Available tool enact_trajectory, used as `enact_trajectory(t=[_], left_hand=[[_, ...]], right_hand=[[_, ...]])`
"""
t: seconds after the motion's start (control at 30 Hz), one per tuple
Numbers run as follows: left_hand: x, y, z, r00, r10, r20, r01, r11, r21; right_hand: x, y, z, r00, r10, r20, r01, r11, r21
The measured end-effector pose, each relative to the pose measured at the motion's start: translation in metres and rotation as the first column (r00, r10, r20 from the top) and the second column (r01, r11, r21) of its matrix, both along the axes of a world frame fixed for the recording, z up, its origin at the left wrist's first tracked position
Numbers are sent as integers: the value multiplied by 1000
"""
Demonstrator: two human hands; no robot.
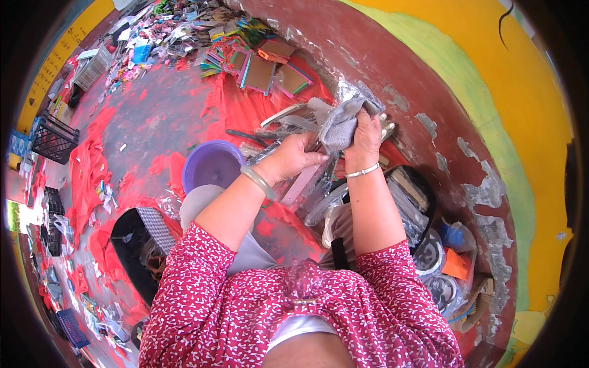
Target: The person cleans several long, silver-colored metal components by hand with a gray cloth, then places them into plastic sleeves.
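My right hand (366, 140) is closed on a grey cloth (341, 124), which hangs bunched toward the left. Shiny clear plastic (348, 92) shows just beyond the cloth. My left hand (291, 161) is beside the cloth's lower left corner, with its fingers curled together; what they hold is hidden. Below the hands lie long flat pieces in clear plastic, one of them pinkish (299, 186). A purple basin (213, 164) with liquid in it stands to the left of my left forearm.
Several brown boards with coloured edges (261, 72) lie on red sheeting ahead. A dark open bag (136, 248) is at the left, and plastic-wrapped goods (451, 245) sit at the right by the peeling wall (485, 190). A black crate (55, 138) stands far left.
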State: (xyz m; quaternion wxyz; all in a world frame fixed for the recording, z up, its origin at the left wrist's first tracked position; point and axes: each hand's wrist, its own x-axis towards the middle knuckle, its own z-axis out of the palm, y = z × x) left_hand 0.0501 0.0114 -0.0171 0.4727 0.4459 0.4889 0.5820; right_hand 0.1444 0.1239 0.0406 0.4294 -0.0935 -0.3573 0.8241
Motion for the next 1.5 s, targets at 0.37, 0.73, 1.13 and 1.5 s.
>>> enact_trajectory(t=[0.37, 0.73, 1.13, 1.5], left_hand=[[8, -3, 4, 975, -69, 211, 78, 996, -34], [-14, -22, 18, 1000, 6, -15, -8, 995, -100], [-26, -28, 13, 928, -32, -370, -34, 985, -172], [-25, -28, 18, 992, -37, -123, 15, 984, -180]], right_hand=[[-2, 19, -22, 999, 3, -43, -10, 988, -154], [24, 54, -14, 898, 279, 341, -331, 938, 105], [29, 46, -7, 836, 184, 517, -374, 880, 293], [25, 41, -16, 916, 105, 388, -184, 968, 172]])
